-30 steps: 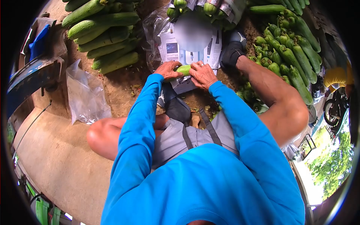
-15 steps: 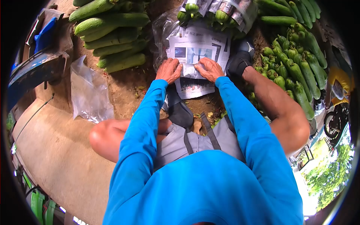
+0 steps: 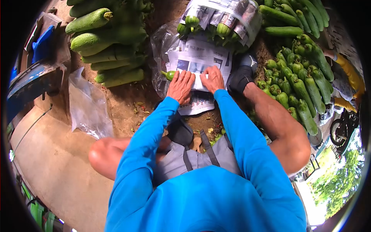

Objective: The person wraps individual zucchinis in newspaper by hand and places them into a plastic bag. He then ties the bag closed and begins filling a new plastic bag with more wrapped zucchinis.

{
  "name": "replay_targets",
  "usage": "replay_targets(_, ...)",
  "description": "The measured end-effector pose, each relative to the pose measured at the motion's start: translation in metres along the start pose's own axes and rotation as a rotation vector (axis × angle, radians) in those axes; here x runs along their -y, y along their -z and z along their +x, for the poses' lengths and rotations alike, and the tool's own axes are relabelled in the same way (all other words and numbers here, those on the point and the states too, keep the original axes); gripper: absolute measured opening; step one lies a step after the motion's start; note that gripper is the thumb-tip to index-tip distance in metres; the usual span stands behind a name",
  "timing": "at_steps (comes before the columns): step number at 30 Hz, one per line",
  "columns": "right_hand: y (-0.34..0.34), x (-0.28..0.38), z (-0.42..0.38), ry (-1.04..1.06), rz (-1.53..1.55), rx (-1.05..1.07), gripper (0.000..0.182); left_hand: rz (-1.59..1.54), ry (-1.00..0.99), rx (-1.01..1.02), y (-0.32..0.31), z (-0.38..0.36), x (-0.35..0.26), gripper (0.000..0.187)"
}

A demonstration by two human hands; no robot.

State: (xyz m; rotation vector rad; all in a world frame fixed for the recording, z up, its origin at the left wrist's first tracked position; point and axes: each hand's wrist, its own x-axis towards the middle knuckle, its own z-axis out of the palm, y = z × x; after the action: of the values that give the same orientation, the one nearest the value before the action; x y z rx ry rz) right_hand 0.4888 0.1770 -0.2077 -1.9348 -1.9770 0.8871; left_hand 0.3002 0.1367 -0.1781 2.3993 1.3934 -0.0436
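A green gourd (image 3: 168,75) lies across the newspaper sheets (image 3: 199,54); only its stem end sticks out at the left, the rest being covered by paper. My left hand (image 3: 181,86) is over the roll beside that end, its fingers bent across the paper and its thumb hidden. At the roll's other end, my right hand (image 3: 213,79) curls its fingers down on the paper. One printed sheet (image 3: 199,106) shows below the roll, on the soil.
Beyond the sheets sits a clear plastic bag (image 3: 247,23) of newspaper-wrapped gourds. Piles of gourds lie at left (image 3: 112,58) and right (image 3: 293,73). An empty plastic bag (image 3: 89,104) rests on the ground to the left. My shoe (image 3: 242,75) flanks the sheets. Another person's yellow sleeve (image 3: 349,71) shows far right.
The gourd's stem end now shows at the left of the paper. My hands have drawn closer together, the left one moving right over the roll. The view has shifted slightly.
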Motion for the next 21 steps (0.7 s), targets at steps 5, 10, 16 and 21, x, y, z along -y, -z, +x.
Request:
replay_targets(5, 0.022, 0.003, 0.011, 0.127, -0.172, -0.072, 0.019, -0.043, -0.014, -0.029, 0.001, 0.032, 0.012, 0.063)
replay_targets(10, 0.034, 0.028, -0.010, 0.382, -0.140, 0.122, 0.040, -0.046, 0.005, -0.073, -0.008, 0.052, 0.022, 0.059)
replay_targets(16, 0.024, 0.019, -0.021, 0.450, -0.218, -0.015, 0.064, -0.391, -0.014, -0.062, 0.016, 0.058, 0.032, 0.079)
replay_targets(21, 0.024, 0.010, 0.023, 0.410, -0.315, 0.064, 0.073, -0.144, -0.024, -0.018, 0.026, 0.037, 0.025, 0.084)
